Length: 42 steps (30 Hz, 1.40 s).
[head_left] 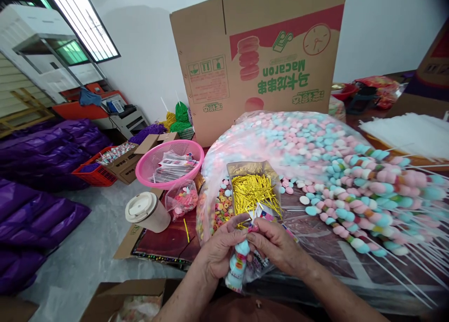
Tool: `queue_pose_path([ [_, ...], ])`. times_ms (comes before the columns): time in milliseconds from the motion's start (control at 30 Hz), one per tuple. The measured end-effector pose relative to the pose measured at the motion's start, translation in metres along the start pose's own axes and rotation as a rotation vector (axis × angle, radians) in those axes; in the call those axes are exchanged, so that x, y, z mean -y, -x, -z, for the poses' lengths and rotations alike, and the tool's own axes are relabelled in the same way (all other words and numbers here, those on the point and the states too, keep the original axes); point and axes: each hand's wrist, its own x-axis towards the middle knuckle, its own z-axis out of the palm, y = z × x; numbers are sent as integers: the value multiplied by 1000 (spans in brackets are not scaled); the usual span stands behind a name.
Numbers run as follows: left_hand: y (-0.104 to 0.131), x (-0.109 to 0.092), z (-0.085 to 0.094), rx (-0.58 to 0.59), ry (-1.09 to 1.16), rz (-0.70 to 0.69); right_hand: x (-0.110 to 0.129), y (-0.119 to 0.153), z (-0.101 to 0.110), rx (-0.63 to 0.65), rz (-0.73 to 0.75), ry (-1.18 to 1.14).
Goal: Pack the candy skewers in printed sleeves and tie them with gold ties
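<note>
A wrapped marshmallow skewer [235, 270], pale blue with a colourful label, hangs low in front of me in a clear bag. Around its gathered top, the thumb and fingers of my left hand [222, 245] are closed. My right hand [275, 242] pinches the same bag neck from the other side, both thumbs nearly meeting. A gold strip seems to show by the left fingers, but its ends are hidden. Just beyond the hands, a box of gold twist ties [252, 193] lies open on the table. Printed bags lie partly beneath my right hand.
Loose pastel marshmallows [298, 137] in clear plastic fill the table's back. Finished skewers [379, 195] pile at the right. A pink basket [143, 174] of printed packets and a lidded cup [149, 214] stand left. A large cardboard box [206, 46] rises behind.
</note>
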Motion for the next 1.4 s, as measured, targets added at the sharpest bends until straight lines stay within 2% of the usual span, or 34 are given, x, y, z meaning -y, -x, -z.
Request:
queue_pose_path([
  [67, 0, -1, -4, -66, -23, -27, 1, -2, 2, -64, 17, 141],
  [133, -1, -1, -7, -138, -34, -77, -1, -3, 2, -142, -26, 184],
  [233, -1, 0, -12, -224, -58, -169, -7, -1, -2, -170, -84, 86],
  [333, -1, 2, -14, -269, -246, -291, -13, 5, -6, -179, -2, 42],
  [400, 2, 2, -16, -252, -529, -499, -15, 9, -7, -227, 71, 46],
  [533, 9, 0, -23, -135, -1113, -1049, -15, 15, -9, -338, 222, 67],
  [600, 12, 0, -23, -107, -1240, -1208, -12, 16, -10, -377, 271, 127],
  [667, 12, 1, -21, -108, -1284, -1279, -8, 17, -12, -399, 267, 228],
  [733, 11, 2, -17, -129, -1262, -1233, -4, 16, -12, -417, 231, 353],
  [767, 10, 3, -15, -147, -1216, -1157, -2, 14, -12, -419, 203, 415],
  [867, 7, 7, -10, -240, -944, -800, 4, 9, -9, -362, 105, 513],
  [967, 5, 10, -10, -342, -537, -491, 8, 2, -4, -231, -7, 363],
  [1067, 2, 11, -13, -346, -170, -294, 7, -1, -1, -157, -110, 103],
  [1133, 1, 10, -14, -317, -20, -217, 4, -1, 0, -148, -148, -21],
  [1233, -2, 8, -14, -240, 101, -186, -1, 0, 1, -182, -172, -138],
  [1400, -2, 5, -13, -138, 172, -203, -6, 1, 4, -356, -147, -153],
])
